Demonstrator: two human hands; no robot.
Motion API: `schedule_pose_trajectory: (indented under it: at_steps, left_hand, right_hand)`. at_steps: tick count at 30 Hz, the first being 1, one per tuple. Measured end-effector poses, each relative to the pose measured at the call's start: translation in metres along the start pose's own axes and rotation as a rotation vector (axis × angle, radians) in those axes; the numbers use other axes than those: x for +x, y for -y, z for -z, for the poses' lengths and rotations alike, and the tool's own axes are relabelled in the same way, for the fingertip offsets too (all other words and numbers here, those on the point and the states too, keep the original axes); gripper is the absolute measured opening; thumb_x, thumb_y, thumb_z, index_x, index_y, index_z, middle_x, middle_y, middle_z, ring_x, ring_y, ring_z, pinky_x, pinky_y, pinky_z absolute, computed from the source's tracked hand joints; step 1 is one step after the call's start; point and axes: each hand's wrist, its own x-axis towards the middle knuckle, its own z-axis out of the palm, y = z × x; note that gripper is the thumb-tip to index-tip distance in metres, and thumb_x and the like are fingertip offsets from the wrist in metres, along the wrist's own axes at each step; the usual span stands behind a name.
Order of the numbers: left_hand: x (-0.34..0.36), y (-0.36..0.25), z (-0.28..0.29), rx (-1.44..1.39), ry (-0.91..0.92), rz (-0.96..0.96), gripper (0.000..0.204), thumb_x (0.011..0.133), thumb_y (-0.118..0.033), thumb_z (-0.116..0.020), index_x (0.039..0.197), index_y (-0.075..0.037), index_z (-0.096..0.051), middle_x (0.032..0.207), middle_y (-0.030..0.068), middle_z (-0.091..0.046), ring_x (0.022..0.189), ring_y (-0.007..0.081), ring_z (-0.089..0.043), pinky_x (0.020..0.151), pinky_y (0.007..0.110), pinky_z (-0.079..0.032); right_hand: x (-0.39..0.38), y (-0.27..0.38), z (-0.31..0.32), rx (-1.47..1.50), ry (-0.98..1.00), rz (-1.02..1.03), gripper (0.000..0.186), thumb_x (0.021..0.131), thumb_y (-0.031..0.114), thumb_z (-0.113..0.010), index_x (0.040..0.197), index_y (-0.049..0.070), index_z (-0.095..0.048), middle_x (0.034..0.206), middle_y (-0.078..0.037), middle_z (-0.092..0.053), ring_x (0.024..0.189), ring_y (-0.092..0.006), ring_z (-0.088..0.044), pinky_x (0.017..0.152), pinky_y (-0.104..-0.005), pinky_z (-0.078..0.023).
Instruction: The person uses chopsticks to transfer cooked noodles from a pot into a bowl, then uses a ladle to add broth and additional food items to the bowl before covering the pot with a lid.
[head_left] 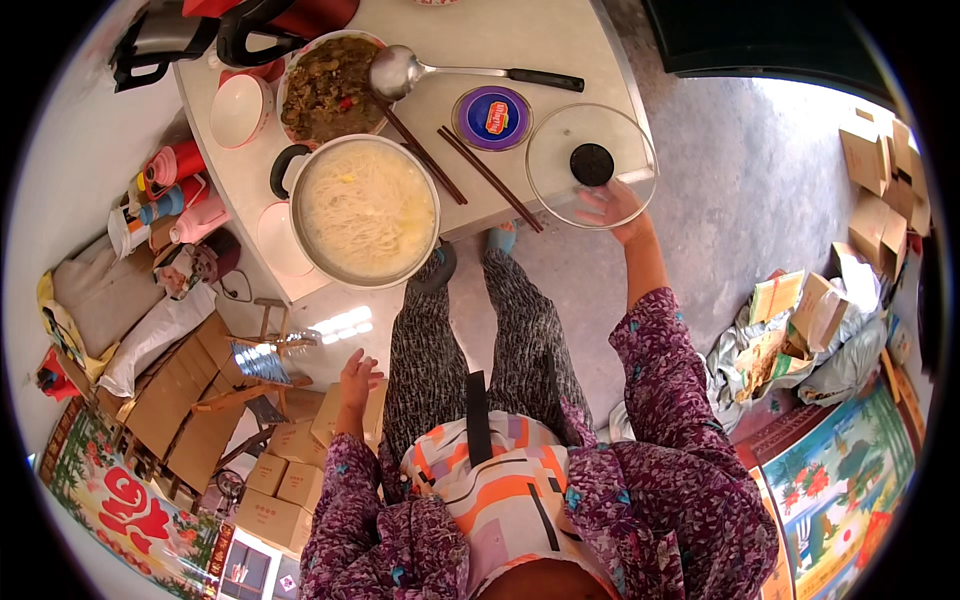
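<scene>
Now, round, black-knobbed clear-glass lid (560,155) over the near right corner of the pale table (480,30), right hand (610,206) at its rim, grip unclear, left hand (358,379) empty, fingers loosely parted, metal pot (365,282) of stringy noodles (365,205) left.

Purple floral sleeves (655,350), speckled grey trousers (425,350)

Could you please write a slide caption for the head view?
Right hand seen through glass lid, left hand empty, pot of noodles on table.
</scene>
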Motion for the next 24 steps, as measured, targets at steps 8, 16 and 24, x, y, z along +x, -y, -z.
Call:
schedule_pose_trajectory:
  at_steps: [8, 16, 24]
  left_hand:
    - [-0.004, -0.015, -0.017, 0.013, 0.019, 0.008, 0.053, 0.089, -0.026, -0.054, 0.136, -0.005, -0.042, 0.105, 0.0105, -0.064, 0.079, 0.019, -0.066, 0.065, 0.03, -0.049]
    - [0.0, -0.02, -0.026, 0.033, 0.035, 0.004, 0.054, 0.089, -0.026, -0.055, 0.137, -0.005, -0.041, 0.108, 0.0117, -0.063, 0.081, 0.0178, -0.065, 0.066, 0.029, -0.049]
    - [0.003, -0.023, -0.032, 0.04, 0.053, -0.005, 0.055, 0.09, -0.025, -0.054, 0.138, -0.004, -0.039, 0.108, 0.0114, -0.063, 0.079, 0.0161, -0.064, 0.065, 0.028, -0.049]
  right_hand:
    - [-0.043, 0.008, 0.015, 0.312, -0.004, 0.053, 0.065, 0.096, 0.053, -0.031, 0.141, 0.006, -0.03, 0.138, -0.017, -0.041, 0.125, -0.0374, -0.041, 0.092, -0.0642, -0.04]
    - [-0.058, 0.01, 0.001, 0.21, -0.218, 0.205, 0.06, 0.099, 0.046, -0.026, 0.142, 0.004, -0.023, 0.139, -0.022, -0.034, 0.127, -0.038, -0.037, 0.093, -0.0664, -0.038]
    - [-0.048, -0.009, -0.002, 0.333, -0.238, 0.205, 0.055, 0.099, 0.044, -0.03, 0.139, 0.006, -0.028, 0.141, -0.018, -0.034, 0.129, -0.0344, -0.036, 0.097, -0.0674, -0.035]
